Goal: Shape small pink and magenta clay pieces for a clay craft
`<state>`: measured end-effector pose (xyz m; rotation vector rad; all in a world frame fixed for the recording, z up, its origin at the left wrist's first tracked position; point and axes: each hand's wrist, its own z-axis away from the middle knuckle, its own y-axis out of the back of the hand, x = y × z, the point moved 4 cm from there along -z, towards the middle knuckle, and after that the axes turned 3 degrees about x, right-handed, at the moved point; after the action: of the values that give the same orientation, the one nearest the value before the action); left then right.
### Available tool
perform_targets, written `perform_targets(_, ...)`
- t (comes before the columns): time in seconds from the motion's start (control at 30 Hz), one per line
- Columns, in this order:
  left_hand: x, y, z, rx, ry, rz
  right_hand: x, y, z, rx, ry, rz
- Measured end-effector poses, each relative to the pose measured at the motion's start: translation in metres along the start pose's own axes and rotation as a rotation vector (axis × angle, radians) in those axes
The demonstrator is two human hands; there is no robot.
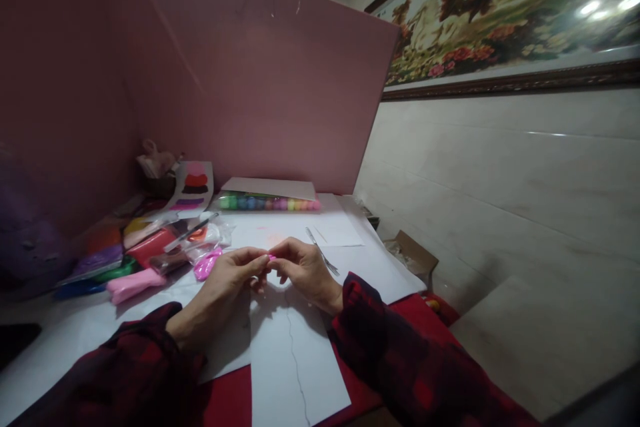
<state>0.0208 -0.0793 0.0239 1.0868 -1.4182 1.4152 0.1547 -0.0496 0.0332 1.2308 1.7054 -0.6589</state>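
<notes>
Pinching magenta clay (pixel 271 257) between fingers of left hand (pixel 231 275) and right hand (pixel 309 275), above paper sheet (pixel 273 360) with 1 wavy line (pixel 299 367) already drawn; seemingly only part-shaped.

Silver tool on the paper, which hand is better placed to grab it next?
Likely the right hand: the silver tool lies beside it, farther from the left hand, though both hold the pink piece.

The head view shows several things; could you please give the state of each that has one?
Left hand, pinching
Right hand, pinching
Pink piece, held by both
Line-marked paper, flat
Cardboard box, open
Silver tool, lying down
Multicoloured pack, partly covered
Packets, heaped
Picture, framed, hanging
</notes>
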Motion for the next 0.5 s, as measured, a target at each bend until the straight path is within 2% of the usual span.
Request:
perform_targets(0.17, -0.003, 0.001, -0.002, -0.014, 0.050, 0.022, 0.000, 0.000, -0.001, 0.010, 0.008, -0.037)
perform_targets(0.27, 0.002, 0.000, -0.001, 0.030, -0.004, 0.025, 0.002, 0.001, -0.004, 0.014, -0.026, -0.089)
perform_targets(0.4, 0.008, 0.003, 0.001, 0.134, -0.034, 0.074, 0.007, 0.008, -0.010, 0.092, -0.069, -0.140)
perform_targets(0.5, 0.008, 0.004, 0.000, 0.146, -0.016, 0.107, 0.009, 0.012, -0.012, 0.158, -0.087, -0.143)
